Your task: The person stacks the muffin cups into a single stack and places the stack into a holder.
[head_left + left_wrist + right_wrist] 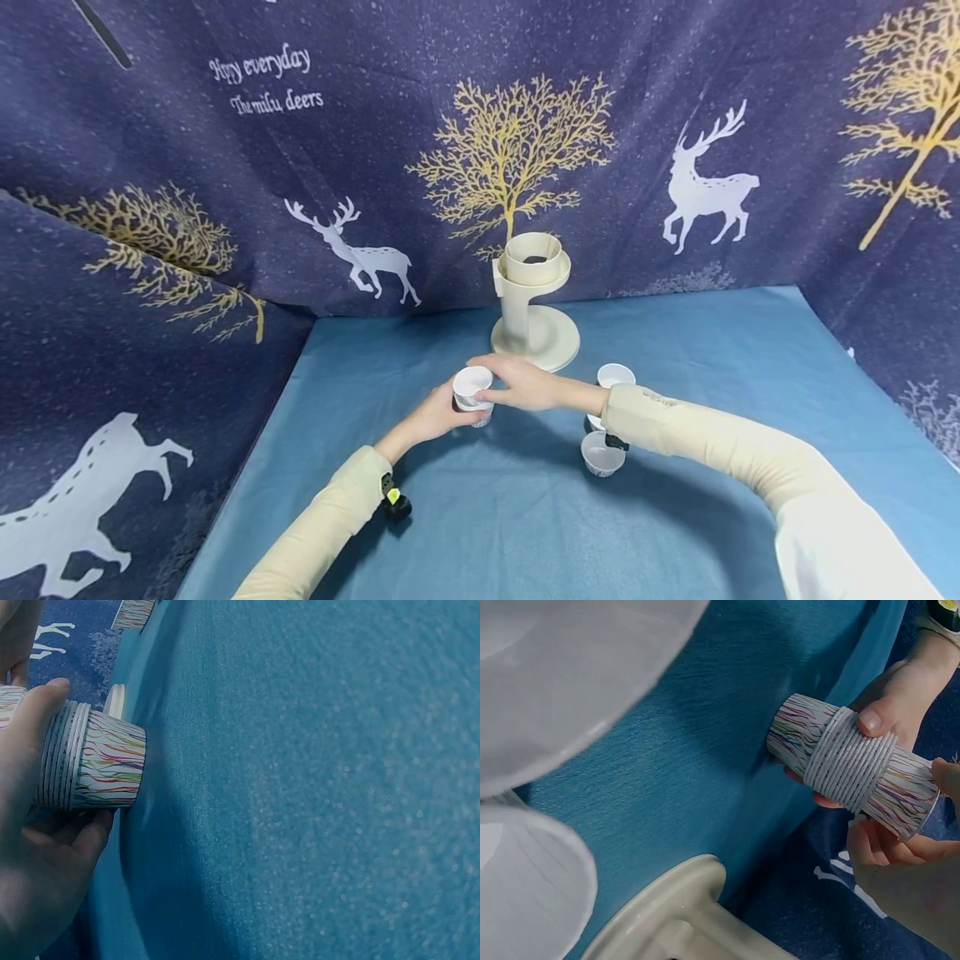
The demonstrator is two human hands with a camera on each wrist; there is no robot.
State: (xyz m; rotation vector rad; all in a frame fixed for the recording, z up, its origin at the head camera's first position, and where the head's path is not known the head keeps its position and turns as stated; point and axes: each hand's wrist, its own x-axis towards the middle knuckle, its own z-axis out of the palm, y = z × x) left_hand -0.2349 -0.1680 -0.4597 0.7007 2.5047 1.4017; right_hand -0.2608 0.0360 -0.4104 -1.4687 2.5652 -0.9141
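Note:
My left hand [431,418] grips a nested stack of paper cups [849,761], its fingers and thumb curled round the stacked rims. Wavy coloured lines run over the white cup walls. At the top of the stack, my right hand [525,383] pinches one paper cup [902,793] between thumb and fingers. That cup's wall stands out well beyond the packed rims, and its open mouth faces up in the head view. In the left wrist view, the stack's lowest cup [112,761] shows just above the cloth.
A cream stand [551,342] with a round base and a ring-held funnel-like cup [534,260] rises behind my hands. White cups stand right of it, one farther back [616,375], one nearer [603,454], another partly behind my right sleeve. A printed curtain [360,150] hangs behind the blue-covered table [480,533].

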